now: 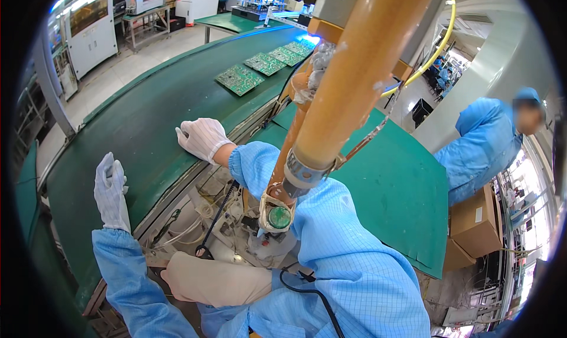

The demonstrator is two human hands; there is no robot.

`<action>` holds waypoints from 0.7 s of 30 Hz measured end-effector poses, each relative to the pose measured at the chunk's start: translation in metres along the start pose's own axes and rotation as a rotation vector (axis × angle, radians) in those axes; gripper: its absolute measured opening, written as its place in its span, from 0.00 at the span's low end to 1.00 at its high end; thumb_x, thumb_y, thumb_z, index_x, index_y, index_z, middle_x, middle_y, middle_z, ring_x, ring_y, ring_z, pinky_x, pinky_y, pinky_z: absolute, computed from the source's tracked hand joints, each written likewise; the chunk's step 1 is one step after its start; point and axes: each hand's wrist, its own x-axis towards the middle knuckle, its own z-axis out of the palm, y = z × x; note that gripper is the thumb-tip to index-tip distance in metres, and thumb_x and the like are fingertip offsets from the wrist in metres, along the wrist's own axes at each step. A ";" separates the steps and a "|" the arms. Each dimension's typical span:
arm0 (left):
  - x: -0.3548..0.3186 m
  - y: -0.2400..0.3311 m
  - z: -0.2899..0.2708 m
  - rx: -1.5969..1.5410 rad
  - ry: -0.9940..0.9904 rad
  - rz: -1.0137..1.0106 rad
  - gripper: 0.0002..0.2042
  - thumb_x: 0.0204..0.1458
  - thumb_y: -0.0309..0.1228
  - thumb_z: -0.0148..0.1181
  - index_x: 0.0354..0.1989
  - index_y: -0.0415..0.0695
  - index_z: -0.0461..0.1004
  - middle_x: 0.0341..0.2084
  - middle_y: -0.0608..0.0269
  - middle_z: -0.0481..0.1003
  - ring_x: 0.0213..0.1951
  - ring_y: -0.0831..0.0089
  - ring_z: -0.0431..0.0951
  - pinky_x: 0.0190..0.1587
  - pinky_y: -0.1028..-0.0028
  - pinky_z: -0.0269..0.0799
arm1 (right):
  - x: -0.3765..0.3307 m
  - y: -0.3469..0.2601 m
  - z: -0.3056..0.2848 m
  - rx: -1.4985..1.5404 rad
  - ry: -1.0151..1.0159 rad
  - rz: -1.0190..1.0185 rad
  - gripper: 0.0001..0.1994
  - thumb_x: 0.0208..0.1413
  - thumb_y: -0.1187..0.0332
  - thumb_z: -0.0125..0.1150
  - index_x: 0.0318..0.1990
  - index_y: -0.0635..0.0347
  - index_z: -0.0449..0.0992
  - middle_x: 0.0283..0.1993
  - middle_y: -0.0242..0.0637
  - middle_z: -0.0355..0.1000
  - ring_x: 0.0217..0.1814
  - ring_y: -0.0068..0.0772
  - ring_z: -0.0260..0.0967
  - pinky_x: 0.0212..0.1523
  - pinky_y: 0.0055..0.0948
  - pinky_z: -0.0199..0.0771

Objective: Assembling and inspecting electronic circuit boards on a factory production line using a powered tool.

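My left hand [111, 190], in a white glove, is over the near left part of a dark green conveyor belt [142, 119]. Its fingers point away from me, slightly bent and partly apart, with nothing visible in them. Farther right, my right hand [202, 138] rests at the belt's near edge, also in a white glove. Its fingers are curled in, and no object shows in them. Several green circuit boards [239, 79] lie in a row farther along the belt, apart from both hands.
A thick orange-brown pipe [354, 72] with a clamp rises in front of me, over my right sleeve. To the right are a green work surface [390, 184], cardboard boxes [475, 223] and a person in blue [481, 140]. Cables [215, 220] hang below the belt's edge.
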 end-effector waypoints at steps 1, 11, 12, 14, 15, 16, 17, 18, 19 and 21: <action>0.000 0.000 0.000 -0.006 0.004 0.003 0.22 0.58 0.47 0.54 0.59 0.54 0.68 0.46 0.67 0.71 0.36 0.79 0.70 0.38 0.77 0.69 | 0.000 0.000 0.001 0.003 0.004 -0.003 0.17 0.57 0.58 0.52 0.21 0.56 0.74 0.19 0.47 0.72 0.25 0.53 0.72 0.29 0.44 0.73; 0.000 0.000 0.000 -0.007 -0.003 -0.002 0.22 0.59 0.47 0.54 0.59 0.54 0.67 0.47 0.66 0.71 0.38 0.78 0.70 0.40 0.75 0.68 | 0.000 0.003 0.001 0.012 0.018 -0.014 0.17 0.57 0.58 0.52 0.21 0.56 0.75 0.19 0.47 0.72 0.25 0.53 0.72 0.28 0.45 0.72; -0.001 0.001 -0.001 -0.009 -0.001 0.000 0.22 0.59 0.47 0.54 0.59 0.54 0.67 0.47 0.66 0.71 0.38 0.78 0.70 0.41 0.75 0.68 | 0.000 0.002 0.000 0.008 0.017 -0.015 0.16 0.57 0.58 0.52 0.21 0.56 0.75 0.19 0.47 0.72 0.25 0.53 0.72 0.28 0.45 0.72; -0.002 0.002 0.000 -0.012 0.001 0.001 0.22 0.59 0.47 0.53 0.59 0.54 0.67 0.48 0.66 0.71 0.39 0.78 0.70 0.41 0.75 0.68 | 0.000 0.002 0.000 -0.004 0.013 -0.017 0.16 0.57 0.58 0.52 0.20 0.56 0.75 0.19 0.47 0.72 0.25 0.53 0.72 0.28 0.45 0.72; -0.001 0.002 0.000 -0.015 -0.002 0.000 0.22 0.59 0.47 0.53 0.59 0.54 0.67 0.48 0.66 0.71 0.39 0.78 0.70 0.41 0.75 0.68 | 0.000 0.002 0.001 -0.005 0.010 -0.016 0.16 0.57 0.58 0.52 0.20 0.56 0.75 0.19 0.47 0.72 0.25 0.53 0.72 0.28 0.45 0.72; -0.001 0.001 0.000 -0.017 -0.005 -0.001 0.22 0.59 0.47 0.53 0.59 0.54 0.67 0.48 0.66 0.71 0.39 0.78 0.70 0.41 0.75 0.68 | 0.000 0.002 0.002 -0.004 0.012 -0.016 0.16 0.57 0.58 0.52 0.20 0.56 0.75 0.19 0.47 0.72 0.25 0.53 0.72 0.28 0.45 0.72; 0.000 0.000 0.000 -0.018 -0.007 -0.004 0.22 0.59 0.47 0.53 0.59 0.54 0.67 0.48 0.66 0.71 0.39 0.78 0.70 0.41 0.75 0.68 | 0.001 0.002 0.003 -0.003 0.013 -0.016 0.16 0.57 0.58 0.52 0.20 0.56 0.74 0.19 0.47 0.72 0.25 0.53 0.72 0.28 0.45 0.72; 0.000 -0.002 0.000 -0.017 -0.011 -0.011 0.22 0.59 0.48 0.53 0.59 0.53 0.67 0.48 0.66 0.71 0.39 0.77 0.70 0.41 0.75 0.68 | 0.001 0.002 0.004 -0.001 0.013 -0.015 0.16 0.57 0.58 0.52 0.20 0.56 0.74 0.19 0.47 0.72 0.25 0.53 0.72 0.28 0.45 0.72; 0.000 0.000 0.000 -0.014 -0.012 -0.012 0.22 0.59 0.48 0.53 0.60 0.53 0.67 0.48 0.66 0.71 0.39 0.77 0.70 0.41 0.75 0.68 | 0.001 0.002 0.003 0.003 0.019 -0.016 0.16 0.56 0.58 0.52 0.20 0.56 0.74 0.19 0.47 0.72 0.25 0.53 0.72 0.28 0.45 0.72; -0.001 0.001 -0.001 -0.009 -0.010 -0.005 0.23 0.59 0.48 0.53 0.60 0.53 0.67 0.48 0.66 0.71 0.39 0.77 0.70 0.41 0.75 0.68 | 0.000 0.002 0.003 0.011 0.030 -0.017 0.16 0.56 0.59 0.53 0.20 0.56 0.74 0.19 0.47 0.72 0.25 0.53 0.72 0.28 0.45 0.72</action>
